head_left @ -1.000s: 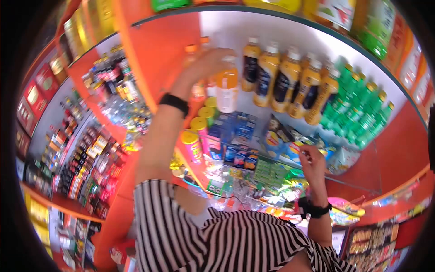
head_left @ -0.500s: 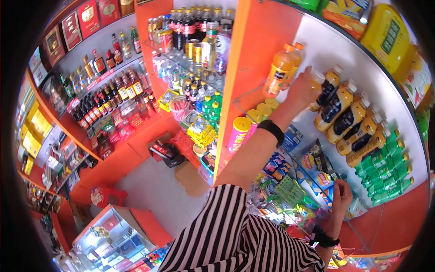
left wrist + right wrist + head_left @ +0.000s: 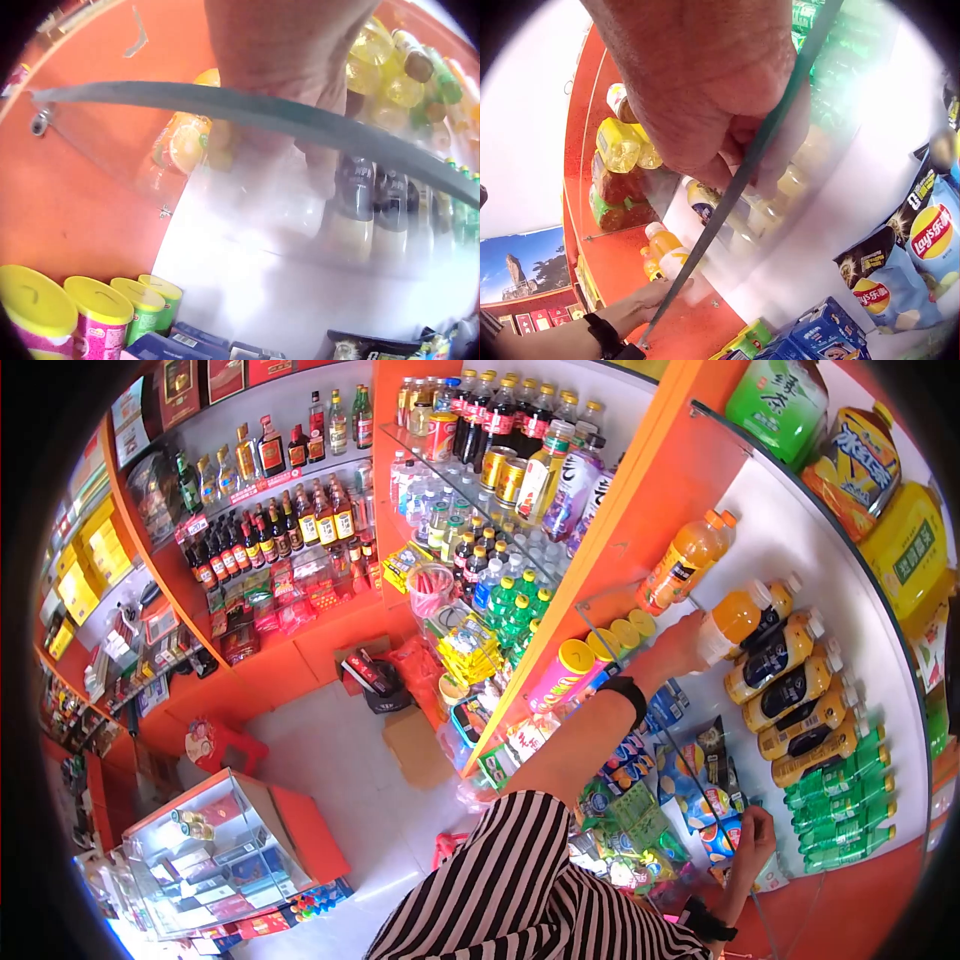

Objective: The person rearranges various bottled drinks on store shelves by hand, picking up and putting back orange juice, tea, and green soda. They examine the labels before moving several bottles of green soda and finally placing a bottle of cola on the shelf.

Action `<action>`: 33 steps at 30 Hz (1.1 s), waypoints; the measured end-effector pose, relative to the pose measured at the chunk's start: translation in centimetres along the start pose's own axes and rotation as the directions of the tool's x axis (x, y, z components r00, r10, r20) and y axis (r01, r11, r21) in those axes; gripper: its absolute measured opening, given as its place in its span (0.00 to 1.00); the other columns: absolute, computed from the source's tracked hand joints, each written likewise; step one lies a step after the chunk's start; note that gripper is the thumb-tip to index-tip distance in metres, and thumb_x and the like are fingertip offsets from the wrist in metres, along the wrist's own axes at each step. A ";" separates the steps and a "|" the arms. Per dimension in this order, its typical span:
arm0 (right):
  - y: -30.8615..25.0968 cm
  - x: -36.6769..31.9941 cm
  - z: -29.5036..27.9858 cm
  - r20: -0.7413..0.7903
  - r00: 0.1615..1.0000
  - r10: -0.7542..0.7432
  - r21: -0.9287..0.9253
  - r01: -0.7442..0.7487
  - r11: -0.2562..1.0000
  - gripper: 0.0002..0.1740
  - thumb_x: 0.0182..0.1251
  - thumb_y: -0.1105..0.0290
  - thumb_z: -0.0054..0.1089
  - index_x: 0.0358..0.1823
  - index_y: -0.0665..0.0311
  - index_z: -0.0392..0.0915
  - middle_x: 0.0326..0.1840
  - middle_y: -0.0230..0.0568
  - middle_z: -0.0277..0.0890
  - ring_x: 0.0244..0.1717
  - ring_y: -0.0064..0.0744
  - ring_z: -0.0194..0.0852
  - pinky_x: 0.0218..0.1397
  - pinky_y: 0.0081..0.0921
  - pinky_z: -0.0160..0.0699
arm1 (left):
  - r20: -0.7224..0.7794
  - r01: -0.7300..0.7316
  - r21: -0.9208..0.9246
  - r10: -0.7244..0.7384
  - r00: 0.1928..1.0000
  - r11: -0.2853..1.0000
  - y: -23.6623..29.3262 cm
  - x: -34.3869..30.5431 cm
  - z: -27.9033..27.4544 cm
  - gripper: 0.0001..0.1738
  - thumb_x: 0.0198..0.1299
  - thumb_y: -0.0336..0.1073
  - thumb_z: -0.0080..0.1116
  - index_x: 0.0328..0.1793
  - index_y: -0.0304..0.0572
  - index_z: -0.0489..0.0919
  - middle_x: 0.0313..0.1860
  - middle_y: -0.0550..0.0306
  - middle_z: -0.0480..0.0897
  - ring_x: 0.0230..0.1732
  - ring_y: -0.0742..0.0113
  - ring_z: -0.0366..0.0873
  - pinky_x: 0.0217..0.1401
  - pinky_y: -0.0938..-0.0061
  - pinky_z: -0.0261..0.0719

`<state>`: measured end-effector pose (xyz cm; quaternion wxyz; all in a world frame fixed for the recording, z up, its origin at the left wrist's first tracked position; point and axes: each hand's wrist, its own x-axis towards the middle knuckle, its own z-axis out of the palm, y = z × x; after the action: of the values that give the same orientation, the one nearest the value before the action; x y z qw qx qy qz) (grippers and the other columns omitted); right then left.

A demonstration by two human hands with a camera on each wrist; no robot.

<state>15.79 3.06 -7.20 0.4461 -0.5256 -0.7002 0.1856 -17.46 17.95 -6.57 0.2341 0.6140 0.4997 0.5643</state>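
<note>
My left hand (image 3: 678,650) grips the lower side of a tilted orange drink bottle (image 3: 738,616) with a pale cap, in the head view. That bottle stands at the left end of a row of yellow bottles with dark labels (image 3: 782,664). In the right wrist view the same bottle (image 3: 666,246) shows above my left hand (image 3: 651,297). My right hand (image 3: 756,838) is raised beside blue chip bags (image 3: 722,838), fingers loosely curled with nothing seen in them. A glass shelf edge crosses in front of my right hand (image 3: 705,90) in the right wrist view.
Two orange bottles (image 3: 682,566) stand by the orange divider (image 3: 590,540). Yellow-lidded tubes (image 3: 562,674) are below them, green bottles (image 3: 842,800) at the row's right end. Large jugs (image 3: 776,410) line the shelf above. A glass counter (image 3: 205,860) is at lower left.
The head view has swung left, showing more of the shop. My left hand has gone from the orange drink bottle's top to its lower side. My right hand stays raised with its fingers curled.
</note>
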 end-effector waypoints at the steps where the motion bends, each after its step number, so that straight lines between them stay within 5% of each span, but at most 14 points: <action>1: -0.1 0.0 0.1 -0.014 1.000 0.000 0.021 0.000 1.000 0.03 0.63 0.75 0.54 0.37 0.67 0.75 0.26 0.25 0.67 0.24 0.12 0.56 0.25 0.14 0.57 | -0.007 -0.012 -0.005 0.012 1.000 1.000 0.5 -0.4 -0.3 0.44 0.32 0.36 0.72 0.60 0.39 0.64 0.53 0.44 0.75 0.53 0.49 0.75 0.55 0.63 0.73; 14: 1.1 0.0 -0.5 0.001 0.999 0.045 0.049 -0.045 0.998 0.05 0.64 0.74 0.53 0.39 0.68 0.75 0.30 0.27 0.70 0.30 0.14 0.64 0.33 0.13 0.63 | -0.313 0.178 0.312 -0.076 0.947 0.933 4.0 -2.0 1.8 0.42 0.32 0.37 0.74 0.57 0.39 0.64 0.45 0.46 0.71 0.43 0.48 0.76 0.46 0.59 0.76; 21: 2.0 0.4 -0.3 -0.012 0.999 0.045 0.110 -0.044 0.993 0.06 0.63 0.76 0.52 0.40 0.69 0.75 0.31 0.28 0.71 0.31 0.15 0.64 0.34 0.13 0.64 | -0.218 0.029 0.233 0.023 0.976 0.972 0.7 -1.3 1.8 0.49 0.36 0.39 0.71 0.67 0.40 0.58 0.51 0.44 0.71 0.48 0.46 0.75 0.49 0.58 0.75; 23: 1.5 0.7 -0.5 0.010 0.999 0.044 0.102 -0.045 0.994 0.05 0.63 0.77 0.52 0.39 0.68 0.75 0.31 0.27 0.72 0.31 0.14 0.65 0.34 0.13 0.64 | -0.070 0.032 0.173 -0.020 0.997 0.984 0.1 -0.5 1.4 0.52 0.37 0.41 0.71 0.70 0.42 0.54 0.53 0.43 0.71 0.50 0.45 0.74 0.51 0.58 0.75; 31: -6.7 2.6 5.7 0.224 0.975 0.013 0.082 -0.032 0.996 0.07 0.60 0.76 0.56 0.39 0.69 0.75 0.32 0.31 0.74 0.31 0.17 0.69 0.37 0.17 0.69 | -0.158 0.075 0.214 -0.041 0.987 0.974 2.3 -0.9 1.0 0.43 0.34 0.37 0.72 0.60 0.40 0.63 0.48 0.44 0.73 0.47 0.46 0.76 0.48 0.59 0.76; 33: -7.1 3.4 7.6 0.262 0.960 -0.095 0.060 0.082 0.995 0.08 0.59 0.75 0.57 0.40 0.68 0.76 0.32 0.32 0.75 0.32 0.17 0.69 0.37 0.18 0.69 | -0.198 0.085 0.236 -0.038 0.979 0.968 2.6 -0.9 1.3 0.41 0.33 0.36 0.72 0.57 0.39 0.65 0.47 0.45 0.73 0.45 0.47 0.77 0.46 0.59 0.76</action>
<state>5.35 4.99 -4.59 0.3691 -0.4532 -0.7716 0.2509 -15.22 16.46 -5.13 0.1252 0.5648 0.6043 0.5479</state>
